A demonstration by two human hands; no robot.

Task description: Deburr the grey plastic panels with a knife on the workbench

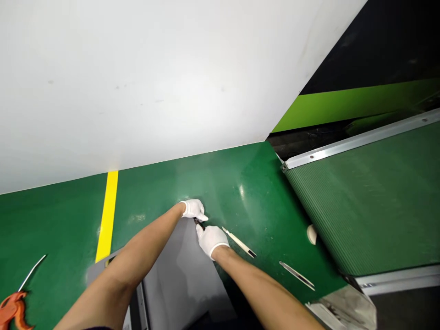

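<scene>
Both my hands wear white gloves and meet at the far corner of a smooth grey panel [185, 270] on the green table [151, 188]. My left hand [194, 210] is closed at that corner, fingers curled over the panel's edge. Just right of it, my right hand [212, 239] is pinched closed beside the same corner. A small dark thing [198, 223] shows between the two hands; its kind cannot be made out. Close to my right hand lies a cream-handled craft knife [239, 243], and farther right, metal tweezers [297, 276].
An orange air blow gun [13, 308] lies at the left. Yellow tape [107, 215] crosses the table. A white wall panel [154, 82] stands behind. At the right is a green conveyor belt [378, 197] with metal rails, and a cream round piece [311, 234] beside it.
</scene>
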